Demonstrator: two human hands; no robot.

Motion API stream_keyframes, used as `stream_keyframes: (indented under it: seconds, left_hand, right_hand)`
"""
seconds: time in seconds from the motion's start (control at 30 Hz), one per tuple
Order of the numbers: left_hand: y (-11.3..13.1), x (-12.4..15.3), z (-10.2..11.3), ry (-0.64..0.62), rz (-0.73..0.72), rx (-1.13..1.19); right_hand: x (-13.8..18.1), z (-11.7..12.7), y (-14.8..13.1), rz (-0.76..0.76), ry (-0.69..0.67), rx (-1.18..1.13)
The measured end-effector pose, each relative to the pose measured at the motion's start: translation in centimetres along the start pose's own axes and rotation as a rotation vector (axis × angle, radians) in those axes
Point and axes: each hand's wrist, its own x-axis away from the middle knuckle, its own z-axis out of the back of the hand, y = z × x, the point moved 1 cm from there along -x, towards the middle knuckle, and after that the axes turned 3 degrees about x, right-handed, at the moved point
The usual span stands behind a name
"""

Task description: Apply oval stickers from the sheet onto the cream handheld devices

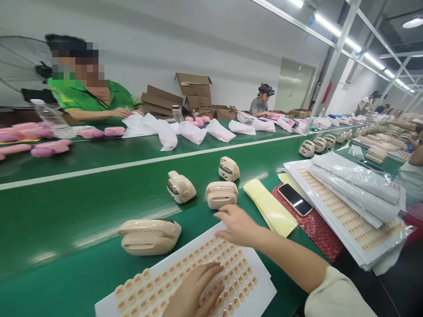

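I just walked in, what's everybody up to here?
Someone is working bare-handed at a green table. Their left hand is over a sheet of small sticker-like ovals; their right hand is at the sheet's far edge, just short of a beige gadget or touching it, I can't tell which. Three more beige gadgets stand close by. Across from them, a person in green has hands at some white wrapping.

i'm in a factory assembly hall: people (115, 99) line a long green surface (82, 198) set with glossy beige plastic devices (222, 196) and white sheets of orange-centred oval stickers (233, 266), brown cardboard boxes (198, 93) behind, white tube lights (328, 25) overhead.
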Motion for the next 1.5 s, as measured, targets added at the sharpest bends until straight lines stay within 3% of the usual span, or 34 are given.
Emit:
stream_keyframes:
  seconds: [0.13,0.23,0.4,0.5,0.67,0.8,0.87,0.97,1.03,1.1,1.17,1.23,1.3,1.4,1.5]
  left_hand:
    - [1.1,-3.3,-1.2,-0.03,-0.106,0.024]
    - [2.7,-5.9,-3.3,-0.127,-0.165,0.004]
    - [5.2,-9.0,-6.9,-0.249,-0.278,-0.035]
    - [5.8,-9.5,-8.4,-0.282,-0.302,-0.036]
    - [5.5,-9.3,-9.5,-0.263,-0.27,0.059]
    - [4.4,-9.4,-9.4,-0.243,-0.236,0.126]
    - [3.7,-9.7,-8.8,-0.22,-0.113,0.372]
    - [3.3,-10.5,-7.2,-0.229,0.136,1.047]
    - [3.5,-10.8,-6.0,-0.248,0.131,1.21]
    - [3.5,-10.9,-5.1,-0.15,0.171,1.317]
    - [3.3,-10.8,-4.7,0.002,0.247,1.206]
    - [2.9,-10.6,-5.0,0.104,0.27,1.017]
    - [2.4,-10.6,-5.7,0.159,0.22,0.856]
    - [2.3,-11.2,-6.9,0.19,0.121,0.708]
    - [4.2,-12.4,-8.2,0.132,0.097,0.716]
  right_hand:
    - [6.5,2.5,7.5,-0.625,0.128,0.151]
    - [9.0,3.1,9.9,-0.855,0.074,0.149]
    - [9.5,2.6,8.7,-0.857,0.195,0.113]
    - [9.3,2.7,8.6,-0.855,0.327,-0.12]
    - [9.1,4.0,9.8,-0.828,0.272,-0.408]
    - [10.0,7.0,7.1,-0.781,0.342,-0.424]
    - [11.0,8.9,4.5,-0.687,0.4,-0.401]
    - [12.7,11.0,1.0,-0.538,0.447,-0.463]
    - [13.7,11.3,0.0,-0.506,0.397,-0.527]
    - [14.7,10.8,0.3,-0.539,0.299,-0.575]
    - [15.9,9.6,1.4,-0.614,0.227,-0.638]
    - [17.4,7.9,2.7,-0.697,0.244,-0.781]
    - [19.0,6.1,3.5,-0.731,0.398,-1.005]
    - [21.1,3.3,3.5,-0.645,0.704,-1.309]
    - [22.5,0.8,3.0,-0.639,0.796,-1.393]
